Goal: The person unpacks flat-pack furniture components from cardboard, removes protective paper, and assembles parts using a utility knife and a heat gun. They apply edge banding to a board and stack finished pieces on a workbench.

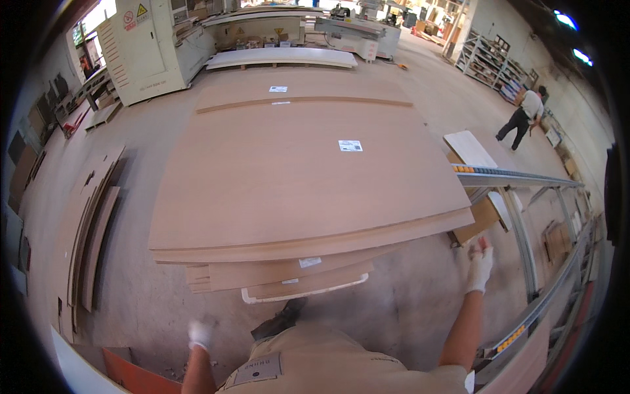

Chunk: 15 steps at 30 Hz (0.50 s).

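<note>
A tall stack of large brown boards fills the middle, with white paper labels on it. Its lower sheets stick out unevenly toward me, above a white rounded bar. To the right of the stack's near corner, my white-gloved right hand is raised with the fingers drawn together. Something small and red-orange shows at its fingertips, too small to name. Low on the left, my left hand, also gloved, hangs apart from the boards. Motion blurs its fingers, and nothing shows clearly in it.
Narrow boards lean in a row at left. Along the right runs a metal roller conveyor, with board offcuts beside it. A person walks at far right. Behind the stack stand a pale machine cabinet and white panels.
</note>
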### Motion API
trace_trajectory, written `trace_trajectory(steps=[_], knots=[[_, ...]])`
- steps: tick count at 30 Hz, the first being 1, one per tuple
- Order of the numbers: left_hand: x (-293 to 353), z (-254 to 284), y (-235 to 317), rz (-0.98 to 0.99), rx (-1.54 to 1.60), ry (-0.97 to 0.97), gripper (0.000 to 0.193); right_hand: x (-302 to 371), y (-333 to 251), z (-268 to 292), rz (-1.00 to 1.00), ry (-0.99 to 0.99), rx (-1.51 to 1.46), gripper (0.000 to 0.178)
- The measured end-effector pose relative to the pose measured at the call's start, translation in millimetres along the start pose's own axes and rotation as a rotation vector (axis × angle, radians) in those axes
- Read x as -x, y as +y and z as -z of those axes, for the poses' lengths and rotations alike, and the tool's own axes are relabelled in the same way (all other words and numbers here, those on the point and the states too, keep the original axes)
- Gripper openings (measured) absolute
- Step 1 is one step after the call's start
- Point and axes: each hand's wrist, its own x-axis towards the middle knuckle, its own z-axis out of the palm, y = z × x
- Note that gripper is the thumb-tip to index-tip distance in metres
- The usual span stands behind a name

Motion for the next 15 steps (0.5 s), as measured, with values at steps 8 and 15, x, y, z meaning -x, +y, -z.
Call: trace_trajectory(steps=[8, 15], knots=[[-39, -24, 120, -0.387, 0.594, -0.618, 0.042, 198, 14, -6, -0.255, -0.295, 0.551, 0.041], [-102, -26, 189, -0.238, 0.612, -0.971, 0.046, 335, -2, 1, -0.624, -0.339, 0.772, 0.041]])
